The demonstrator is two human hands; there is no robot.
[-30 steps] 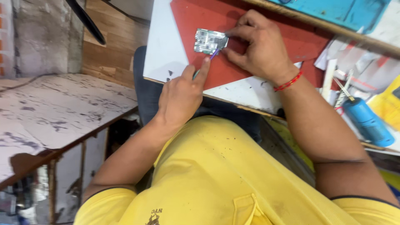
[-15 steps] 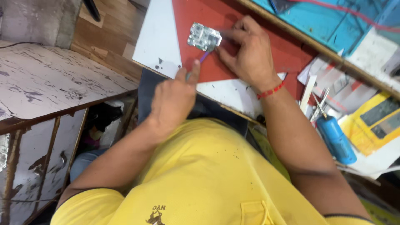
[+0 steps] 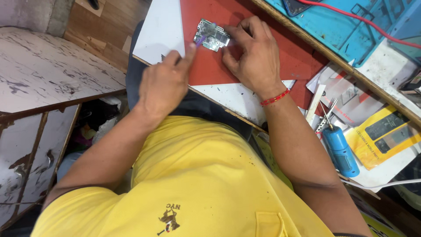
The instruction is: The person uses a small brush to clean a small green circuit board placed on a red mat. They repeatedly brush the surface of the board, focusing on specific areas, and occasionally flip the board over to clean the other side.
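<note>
Cluttered bench, red mat [image 3: 302, 57] on white board. Right hand [image 3: 254, 55] pins small metal circuit board [image 3: 212, 35] flat on mat, fingers closed at its edge. Left hand [image 3: 164, 83] pinches purple-tipped tool [image 3: 200, 41] against board, likely for steady prying. Blue cylinder [image 3: 341, 151] lies well apart.

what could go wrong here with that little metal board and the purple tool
1. The small silver metal circuit board lies loose on the red mat, steadied only by the right hand at its edge; a hard push might make it slide.
2. The left hand works the thin purple tool on the board; a slip could scratch parts.
3. The board sits near the white edge, so tiny pieces might drop to the floor.
</note>
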